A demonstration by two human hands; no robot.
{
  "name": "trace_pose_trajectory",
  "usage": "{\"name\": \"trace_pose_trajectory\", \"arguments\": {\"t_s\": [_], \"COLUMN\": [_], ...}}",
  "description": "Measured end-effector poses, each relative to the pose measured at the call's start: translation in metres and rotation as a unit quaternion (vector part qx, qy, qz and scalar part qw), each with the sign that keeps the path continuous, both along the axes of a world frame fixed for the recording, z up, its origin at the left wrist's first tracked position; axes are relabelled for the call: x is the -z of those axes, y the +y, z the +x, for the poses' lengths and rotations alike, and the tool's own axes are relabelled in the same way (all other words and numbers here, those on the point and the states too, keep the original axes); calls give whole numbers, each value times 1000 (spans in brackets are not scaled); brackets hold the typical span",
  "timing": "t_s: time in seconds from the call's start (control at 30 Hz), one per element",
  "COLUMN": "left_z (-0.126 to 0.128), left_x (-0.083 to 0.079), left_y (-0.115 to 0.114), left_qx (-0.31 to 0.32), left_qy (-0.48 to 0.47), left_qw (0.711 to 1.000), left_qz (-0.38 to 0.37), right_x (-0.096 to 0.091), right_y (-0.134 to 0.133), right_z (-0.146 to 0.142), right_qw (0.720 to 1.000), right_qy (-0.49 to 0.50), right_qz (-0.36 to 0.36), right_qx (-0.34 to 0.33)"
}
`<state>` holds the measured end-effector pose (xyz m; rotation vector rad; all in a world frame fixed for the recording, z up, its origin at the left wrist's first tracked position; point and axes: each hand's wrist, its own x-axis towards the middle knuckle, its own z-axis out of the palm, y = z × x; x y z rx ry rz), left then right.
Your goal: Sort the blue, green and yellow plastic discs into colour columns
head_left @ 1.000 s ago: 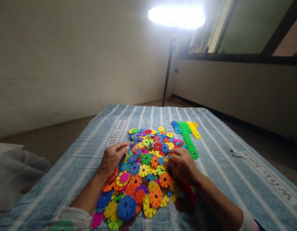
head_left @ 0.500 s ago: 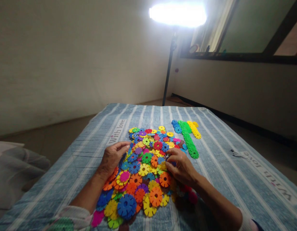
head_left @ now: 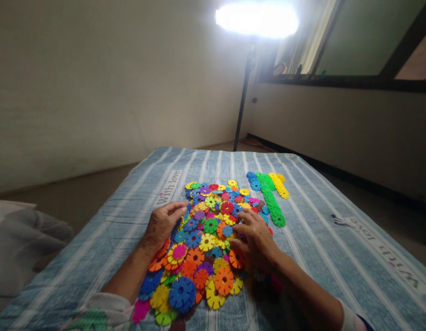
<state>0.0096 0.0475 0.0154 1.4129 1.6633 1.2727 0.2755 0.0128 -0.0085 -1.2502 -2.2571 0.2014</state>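
Note:
A heap of colourful notched plastic discs (head_left: 207, 242), shaped like flowers, lies on the striped cloth. My left hand (head_left: 163, 225) rests at the heap's left side, thumb and forefinger drawn together. Anything between those fingertips is hidden. Over the right part of the heap is my right hand (head_left: 256, 236), its fingers apart and bent, close to an orange disc (head_left: 236, 259). I see nothing held in it. Beyond it, joined discs form a long green piece (head_left: 273, 202), with a blue disc row (head_left: 253, 181) and a yellow disc row (head_left: 279, 185) alongside.
The blue-and-white striped cloth (head_left: 123, 225) covers the bed-like surface. A small dark object (head_left: 338, 220) lies on its right side. A bright lamp (head_left: 257, 19) on a pole stands behind the far edge. Grey fabric (head_left: 23, 248) hangs at the left.
My right hand has shifted slightly and its fingers have spread apart over the discs. My left hand stays in about the same place.

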Motion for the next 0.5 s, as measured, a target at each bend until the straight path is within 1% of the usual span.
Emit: {"name": "trace_pose_trajectory", "arguments": {"t_s": [0.2, 0.37, 0.5], "left_z": [0, 1, 2], "left_x": [1, -1, -2], "left_y": [0, -1, -1], "left_qx": [5, -1, -2], "left_qy": [-1, 3, -4], "left_qw": [1000, 1000, 1000], "left_qz": [5, 4, 4], "right_x": [-2, -2, -6], "right_y": [2, 1, -2], "right_z": [-3, -3, -2], "right_qw": [1000, 997, 991], "right_qy": [-5, 72, 119], "right_qz": [-18, -20, -28], "right_qx": [-15, -34, -53]}}
